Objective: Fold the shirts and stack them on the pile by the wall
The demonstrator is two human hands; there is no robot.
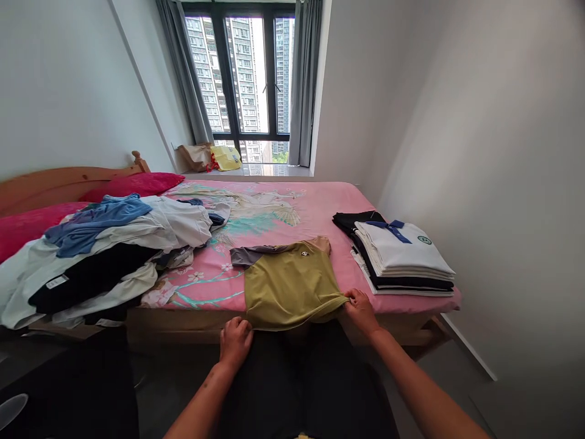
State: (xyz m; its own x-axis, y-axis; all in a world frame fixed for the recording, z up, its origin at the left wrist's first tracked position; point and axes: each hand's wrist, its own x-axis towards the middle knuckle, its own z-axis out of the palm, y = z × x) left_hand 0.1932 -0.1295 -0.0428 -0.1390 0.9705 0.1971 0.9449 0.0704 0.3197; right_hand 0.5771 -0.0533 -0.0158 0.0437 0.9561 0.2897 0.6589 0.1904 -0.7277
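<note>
An olive-green T-shirt (292,283) with grey and tan sleeves and a small panda mark lies spread on the bed, its hem towards me and hanging at the bed's near edge. My right hand (361,310) pinches the right corner of the hem and pulls it out a little. At the hem's left corner, my left hand (236,340) is closed with fingers curled over the cloth's edge; its fingertips are partly hidden. The shirt's neck end points towards the window.
A loose heap of clothes (150,228) covers the bed's left side, beside red pillows (137,186). Folded garments (406,250) are stacked on the right. A pink flowered sheet (329,198) covers the bed. Bags (226,157) rest on the windowsill.
</note>
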